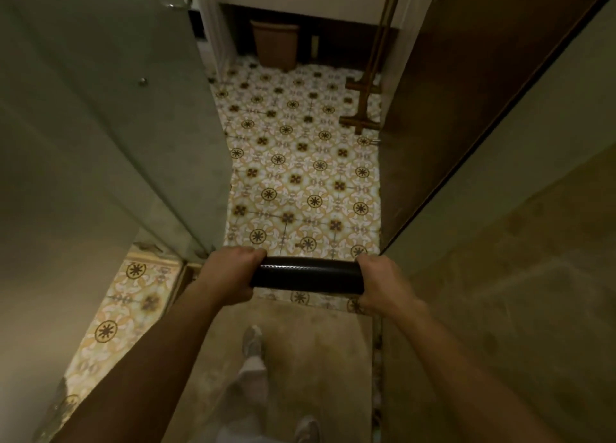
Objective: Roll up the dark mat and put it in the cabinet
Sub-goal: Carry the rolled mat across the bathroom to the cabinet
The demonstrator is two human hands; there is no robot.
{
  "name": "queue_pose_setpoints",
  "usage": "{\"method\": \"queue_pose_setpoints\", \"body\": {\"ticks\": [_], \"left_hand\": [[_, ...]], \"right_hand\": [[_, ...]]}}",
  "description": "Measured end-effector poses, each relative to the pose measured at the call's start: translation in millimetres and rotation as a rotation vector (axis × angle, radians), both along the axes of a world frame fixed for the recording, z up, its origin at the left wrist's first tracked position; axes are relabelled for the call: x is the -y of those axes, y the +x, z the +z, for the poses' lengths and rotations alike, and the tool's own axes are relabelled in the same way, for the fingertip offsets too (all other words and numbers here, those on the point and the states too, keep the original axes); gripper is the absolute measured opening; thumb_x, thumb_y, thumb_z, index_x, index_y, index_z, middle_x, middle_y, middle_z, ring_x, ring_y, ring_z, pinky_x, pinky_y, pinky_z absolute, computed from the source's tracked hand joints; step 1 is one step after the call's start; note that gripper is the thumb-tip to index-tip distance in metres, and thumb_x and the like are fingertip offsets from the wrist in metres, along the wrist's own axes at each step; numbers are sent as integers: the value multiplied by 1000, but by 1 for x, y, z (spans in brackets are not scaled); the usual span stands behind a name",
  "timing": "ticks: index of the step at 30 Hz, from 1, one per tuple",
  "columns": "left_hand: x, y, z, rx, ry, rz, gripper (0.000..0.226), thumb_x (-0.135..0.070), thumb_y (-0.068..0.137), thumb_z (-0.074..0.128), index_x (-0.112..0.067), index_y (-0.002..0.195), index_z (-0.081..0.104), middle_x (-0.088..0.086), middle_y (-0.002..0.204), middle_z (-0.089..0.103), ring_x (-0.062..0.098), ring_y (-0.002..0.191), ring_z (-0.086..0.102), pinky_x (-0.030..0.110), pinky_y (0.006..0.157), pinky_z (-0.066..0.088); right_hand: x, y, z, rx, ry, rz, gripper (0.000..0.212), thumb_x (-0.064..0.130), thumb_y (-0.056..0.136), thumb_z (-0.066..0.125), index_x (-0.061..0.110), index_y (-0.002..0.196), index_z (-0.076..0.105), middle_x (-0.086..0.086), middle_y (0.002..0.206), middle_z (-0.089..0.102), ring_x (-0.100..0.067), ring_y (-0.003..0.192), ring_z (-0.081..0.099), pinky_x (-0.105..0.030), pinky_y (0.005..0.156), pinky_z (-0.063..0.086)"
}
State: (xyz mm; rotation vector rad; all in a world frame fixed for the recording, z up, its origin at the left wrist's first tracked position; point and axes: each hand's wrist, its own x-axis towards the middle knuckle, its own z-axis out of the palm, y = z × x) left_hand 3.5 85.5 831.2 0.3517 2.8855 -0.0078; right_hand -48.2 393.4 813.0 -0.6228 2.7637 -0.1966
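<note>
The dark mat [305, 276] is rolled into a tight black cylinder and held level in front of me, above the patterned floor. My left hand [230, 276] grips its left end and my right hand [383, 284] grips its right end. A pale cabinet door [110, 109] with a small round knob stands to my left. The cabinet's inside is hidden from here.
A narrow passage of patterned tiles [300, 162] runs ahead between the pale door and a brown wooden panel [450, 92] on the right. A terracotta bin [275, 44] stands at the far end, wooden stand feet [361, 105] to its right. My feet are on a beige rug [300, 359].
</note>
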Motion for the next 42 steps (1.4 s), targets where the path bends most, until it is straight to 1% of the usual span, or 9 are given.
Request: {"method": "queue_pose_setpoints", "body": {"ticks": [3,7,10,15,18,20,31,35,42], "left_hand": [[21,-43,3,-24,4,-33,39,-33,65,66,-27,101,54,-4,92,66,23,81,65,31,61,48],[55,-113,-8,-21,22,-45,41,-31,67,70,-27,105,53,-3,94,65,22,82,63,31,64,47],[81,-167,-6,-17,35,-66,42,-31,68,71,-28,106,52,-3,94,65,20,81,62,31,65,48],[119,-257,8,-11,68,-109,45,-33,70,71,-30,108,48,-5,94,63,19,83,61,32,67,52],[134,-310,17,-35,89,-147,50,-33,67,75,-30,109,48,-5,93,64,17,80,61,27,65,46],[141,-335,19,-35,76,-153,49,-35,68,74,-29,108,48,-5,92,63,17,78,60,29,64,48],[154,-502,-9,-4,69,-35,52,-33,74,71,-25,121,50,-1,102,63,20,89,60,32,74,51],[151,-576,-21,63,95,42,46,-31,76,68,-25,119,51,-2,106,63,18,93,60,33,80,52],[157,-675,-14,99,70,113,38,-30,73,68,-20,106,52,3,102,63,23,89,61,36,76,52]], "right_hand": [[18,-41,6,-42,35,19,44,30,62,80,20,96,54,-4,91,61,-22,80,57,-34,63,53],[52,-108,4,-47,84,-3,47,23,62,79,20,101,53,-5,93,61,-24,82,59,-36,63,54],[77,-157,8,-39,85,-18,59,25,61,81,20,111,52,-4,96,61,-23,85,59,-39,67,57],[110,-233,25,-35,90,-69,52,25,59,83,24,100,53,-1,94,61,-20,84,58,-38,66,57],[123,-279,34,-38,82,-93,50,23,61,81,23,102,53,-2,95,60,-21,87,56,-39,68,57],[129,-307,37,-60,91,-80,50,24,62,81,22,103,52,-1,95,60,-20,87,56,-39,69,57],[148,-496,5,-40,58,-9,48,23,64,78,23,104,52,-1,99,60,-20,88,55,-35,71,54],[150,-583,-7,18,39,24,48,22,66,77,19,107,52,-5,100,59,-24,90,57,-37,73,55],[160,-707,-1,19,37,88,51,24,64,82,22,105,53,-2,102,60,-23,92,57,-35,77,53]]}}
